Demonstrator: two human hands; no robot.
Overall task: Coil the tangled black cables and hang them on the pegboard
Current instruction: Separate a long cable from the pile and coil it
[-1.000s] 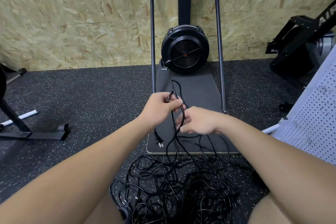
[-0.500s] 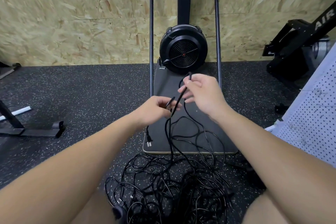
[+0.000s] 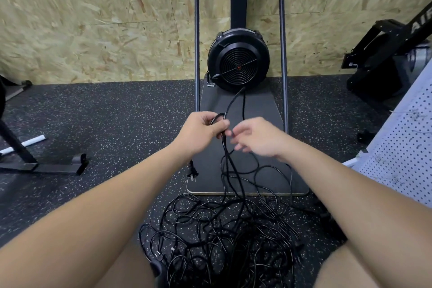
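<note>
Clearly we are only at the beginning. Our left hand [image 3: 200,129] grips a few loops of one black cable [image 3: 228,147], while our right hand [image 3: 256,136] is beside it with loose fingers, holding nothing. The tangled pile of cables [image 3: 224,238] lies on the floor below. Nothing hangs on the pegboard [image 3: 406,154] at our right.
</note>
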